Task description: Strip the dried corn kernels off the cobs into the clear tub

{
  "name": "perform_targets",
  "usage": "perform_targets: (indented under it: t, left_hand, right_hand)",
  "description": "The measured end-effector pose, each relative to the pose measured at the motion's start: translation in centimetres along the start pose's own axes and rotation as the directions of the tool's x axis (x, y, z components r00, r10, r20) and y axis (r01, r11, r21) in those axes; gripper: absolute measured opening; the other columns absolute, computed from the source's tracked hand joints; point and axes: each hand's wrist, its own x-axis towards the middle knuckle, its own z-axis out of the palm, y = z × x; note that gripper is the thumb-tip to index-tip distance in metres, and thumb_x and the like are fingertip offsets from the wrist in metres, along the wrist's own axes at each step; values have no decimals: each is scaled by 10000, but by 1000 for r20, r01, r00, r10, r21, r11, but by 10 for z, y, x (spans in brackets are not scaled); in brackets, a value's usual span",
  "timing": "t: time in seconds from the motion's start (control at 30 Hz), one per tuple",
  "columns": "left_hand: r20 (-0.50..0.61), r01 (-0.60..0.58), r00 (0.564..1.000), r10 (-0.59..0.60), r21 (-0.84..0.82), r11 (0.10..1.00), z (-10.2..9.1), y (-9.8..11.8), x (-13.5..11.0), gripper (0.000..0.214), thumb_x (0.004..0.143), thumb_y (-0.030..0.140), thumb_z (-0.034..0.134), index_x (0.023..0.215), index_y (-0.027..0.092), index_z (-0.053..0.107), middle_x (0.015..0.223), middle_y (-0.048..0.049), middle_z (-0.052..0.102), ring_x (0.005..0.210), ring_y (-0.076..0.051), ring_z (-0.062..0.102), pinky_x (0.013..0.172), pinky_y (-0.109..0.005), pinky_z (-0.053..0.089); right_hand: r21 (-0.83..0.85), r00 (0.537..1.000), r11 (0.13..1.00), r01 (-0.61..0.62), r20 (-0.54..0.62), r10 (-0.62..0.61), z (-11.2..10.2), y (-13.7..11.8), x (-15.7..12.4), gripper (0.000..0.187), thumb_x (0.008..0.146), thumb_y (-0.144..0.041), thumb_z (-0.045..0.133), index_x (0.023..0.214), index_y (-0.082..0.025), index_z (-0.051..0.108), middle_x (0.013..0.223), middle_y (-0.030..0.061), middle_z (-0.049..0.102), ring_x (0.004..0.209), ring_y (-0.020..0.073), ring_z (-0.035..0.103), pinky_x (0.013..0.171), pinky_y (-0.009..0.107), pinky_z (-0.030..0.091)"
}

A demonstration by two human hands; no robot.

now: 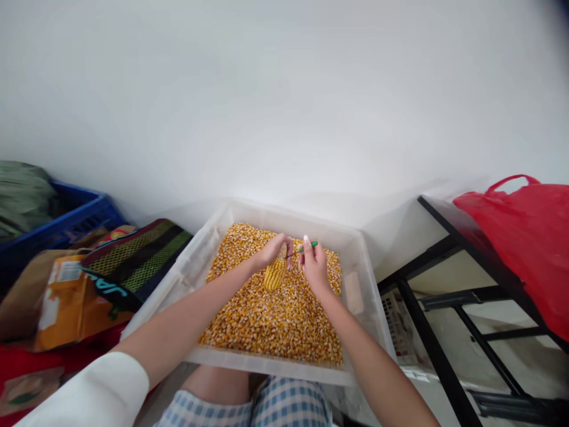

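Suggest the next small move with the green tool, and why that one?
I'd probably ease the tip of the green-handled tool along the corn cob, near its upper end: the right hand has the thin shaft pointed there, the left hand holds the cob, its lower part is covered in kernels, and loose kernels lie below in the tub.

One left hand (275,251), one right hand (315,265), one cob (274,276), one tool (314,244)
One tub (267,363), one blue crate (100,209), kernels (275,323) beyond counting
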Motion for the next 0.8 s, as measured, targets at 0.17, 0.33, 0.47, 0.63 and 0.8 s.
perform_targets:
  t: [0.17, 0.33, 0.47, 0.63, 0.8]
  left_hand:
    - [-33, -42, 998, 44, 54, 998, 3, 1, 1, 421, 807, 347, 199, 542, 162, 469, 477, -43, 561, 499, -155, 539, 609, -296, 442]
    - [-267, -49, 959, 98, 185, 982, 1, -2, 5, 480, 819, 402, 276, 452, 163, 472, 481, -28, 543, 549, -141, 518, 684, -281, 416]
    - [-431, 16, 895, 113, 284, 959, -2, -5, 7, 569, 831, 493, 296, 409, 164, 491, 414, -6, 453, 533, -133, 469, 672, -262, 384]
    - [-429, 17, 892, 141, 344, 939, -4, -5, 6, 607, 857, 475, 219, 412, 161, 487, 410, 5, 431, 535, -128, 442, 648, -253, 356]
    - [-384, 29, 915, 119, 359, 933, -3, -1, 7, 580, 864, 412, 201, 427, 160, 487, 438, 3, 462, 551, -132, 452, 651, -253, 347]
  right_hand:
    - [-53, 998, 996, 67, 23, -66, 3, 7, -3, 285, 874, -425, 389, 745, -182, 462, 539, -49, 453, 464, 74, 427, 476, 200, 355]
    - [83, 1000, 996, -13, 30, 10, 12, 15, -7, 300, 868, -463, 378, 779, -185, 448, 537, -54, 468, 456, 67, 431, 463, 190, 356]
    - [264, 991, 956, -128, 0, 133, 21, 18, -12, 331, 844, -505, 392, 793, -182, 448, 522, -54, 491, 434, 66, 437, 431, 184, 348]
    - [438, 960, 858, -267, 47, 275, 27, 23, -12, 387, 783, -568, 438, 808, -183, 437, 560, -30, 546, 459, 87, 496, 448, 207, 403]
    - [387, 955, 874, -293, 78, 286, 23, 22, -7, 425, 788, -599, 396, 797, -177, 439, 533, -26, 537, 416, 85, 476, 423, 206, 384]
